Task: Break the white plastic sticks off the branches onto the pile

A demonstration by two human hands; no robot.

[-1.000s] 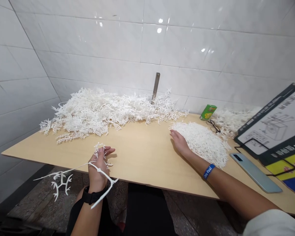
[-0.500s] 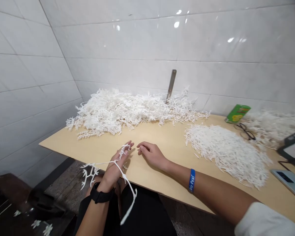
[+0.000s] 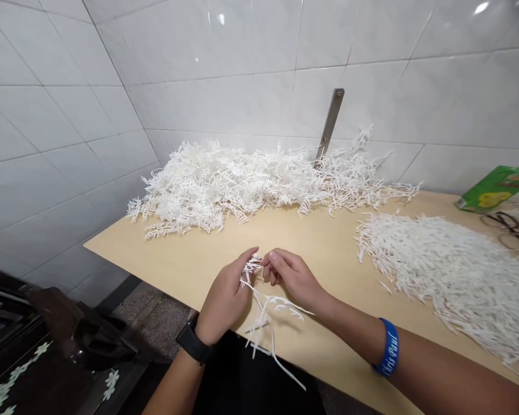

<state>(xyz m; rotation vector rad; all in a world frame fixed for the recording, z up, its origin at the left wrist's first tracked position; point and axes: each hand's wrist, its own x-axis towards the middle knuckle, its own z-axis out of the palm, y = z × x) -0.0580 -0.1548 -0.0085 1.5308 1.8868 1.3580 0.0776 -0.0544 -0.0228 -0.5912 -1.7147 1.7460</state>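
My left hand (image 3: 227, 297), with a black watch at its wrist, is closed round one end of a white branched piece (image 3: 263, 308). The rest of that piece hangs below the fingers, past the table's front edge. My right hand (image 3: 292, 276) is beside it with its fingers curled and thumb against the index finger; what they pinch, if anything, is too small to make out. A big heap of white branched pieces (image 3: 242, 184) lies along the wall, and a pile of small white strips (image 3: 450, 276) lies to the right.
A metal bracket (image 3: 330, 127) stands against the tiled wall behind the heap. At the right are a green box (image 3: 495, 187) and glasses (image 3: 516, 233). White flower shapes (image 3: 111, 383) lie on a dark surface at the lower left.
The view has shifted and come closer. My left hand has turned and closed round the branched piece, whose loose part now hangs to the right. My right hand is closer to it, fingers more curled.
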